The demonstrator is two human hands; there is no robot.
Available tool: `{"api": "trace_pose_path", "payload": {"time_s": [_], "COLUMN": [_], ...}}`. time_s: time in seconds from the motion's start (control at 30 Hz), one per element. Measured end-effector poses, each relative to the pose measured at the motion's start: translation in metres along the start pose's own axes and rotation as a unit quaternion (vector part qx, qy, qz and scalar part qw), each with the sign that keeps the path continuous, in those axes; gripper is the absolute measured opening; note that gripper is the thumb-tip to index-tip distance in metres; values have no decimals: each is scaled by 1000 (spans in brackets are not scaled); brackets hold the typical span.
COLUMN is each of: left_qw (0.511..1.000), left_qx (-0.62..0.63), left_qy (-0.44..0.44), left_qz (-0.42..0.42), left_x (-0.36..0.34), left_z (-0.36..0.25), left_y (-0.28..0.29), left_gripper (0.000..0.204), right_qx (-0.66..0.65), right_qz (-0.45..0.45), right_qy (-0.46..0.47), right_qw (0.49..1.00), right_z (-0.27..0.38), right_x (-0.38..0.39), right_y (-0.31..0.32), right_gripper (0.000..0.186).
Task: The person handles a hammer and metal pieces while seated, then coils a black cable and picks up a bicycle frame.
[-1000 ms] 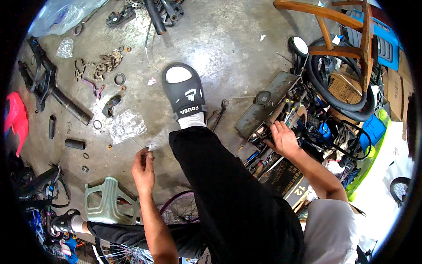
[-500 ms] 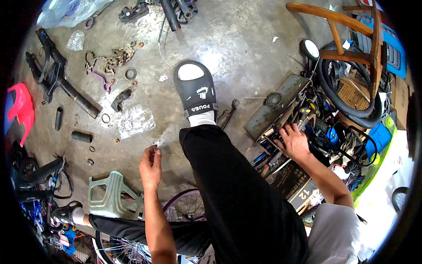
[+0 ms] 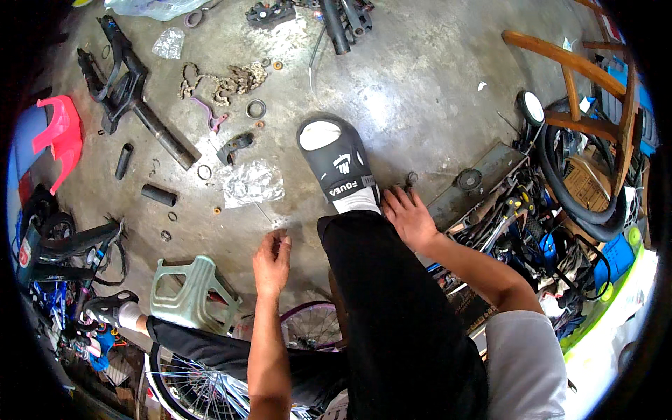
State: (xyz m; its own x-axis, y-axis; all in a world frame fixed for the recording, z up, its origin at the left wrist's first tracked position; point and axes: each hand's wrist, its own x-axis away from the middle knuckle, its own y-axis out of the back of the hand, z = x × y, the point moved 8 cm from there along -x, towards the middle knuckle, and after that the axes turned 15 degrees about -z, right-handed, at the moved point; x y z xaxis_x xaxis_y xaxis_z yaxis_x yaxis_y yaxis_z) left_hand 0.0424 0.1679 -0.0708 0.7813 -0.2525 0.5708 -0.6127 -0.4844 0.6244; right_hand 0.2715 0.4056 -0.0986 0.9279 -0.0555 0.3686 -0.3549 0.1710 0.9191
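My right hand (image 3: 411,222) reaches down to the floor beside my black slide sandal (image 3: 336,155), its fingers stretched out and slightly apart. Just past the fingertips shows the ring end of a wrench (image 3: 412,179); the hand covers the rest, and a grip on it cannot be made out. My left hand (image 3: 271,262) hangs over the floor with thumb and fingers pinched together. A thin wire-like piece (image 3: 263,213) lies in line with those fingertips, near a clear plastic bag (image 3: 253,183); whether the hand holds it is unclear.
A metal toolbox (image 3: 483,178) and heaped tools stand at right, by a wooden chair (image 3: 567,59) and black tyres (image 3: 577,210). Bike frame parts (image 3: 136,94), a chain (image 3: 222,84) and short tubes lie at left. A green stool (image 3: 192,294) and a spoked wheel (image 3: 199,388) are near.
My right hand has left the toolbox and moved left to the wrench by my sandal. The left hand keeps its pinch. The whole view has shifted, with floor things now further right.
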Motion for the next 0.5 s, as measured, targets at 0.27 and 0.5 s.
{"api": "trace_pose_path", "payload": {"time_s": [0.27,0.5], "left_qw": [1000,992], "left_qx": [10,109], "left_qy": [17,-10], "left_qz": [1,-61], "left_x": [2,-3], "left_z": [-1,-31], "left_y": [7,66], "left_gripper": [28,31], "right_qx": [-9,-4], "right_qz": [-35,-80], "right_qy": [94,71], "right_qw": [995,994], "right_z": [-21,-22], "right_x": [-12,-4], "right_y": [-10,15], "right_gripper": [45,49]}}
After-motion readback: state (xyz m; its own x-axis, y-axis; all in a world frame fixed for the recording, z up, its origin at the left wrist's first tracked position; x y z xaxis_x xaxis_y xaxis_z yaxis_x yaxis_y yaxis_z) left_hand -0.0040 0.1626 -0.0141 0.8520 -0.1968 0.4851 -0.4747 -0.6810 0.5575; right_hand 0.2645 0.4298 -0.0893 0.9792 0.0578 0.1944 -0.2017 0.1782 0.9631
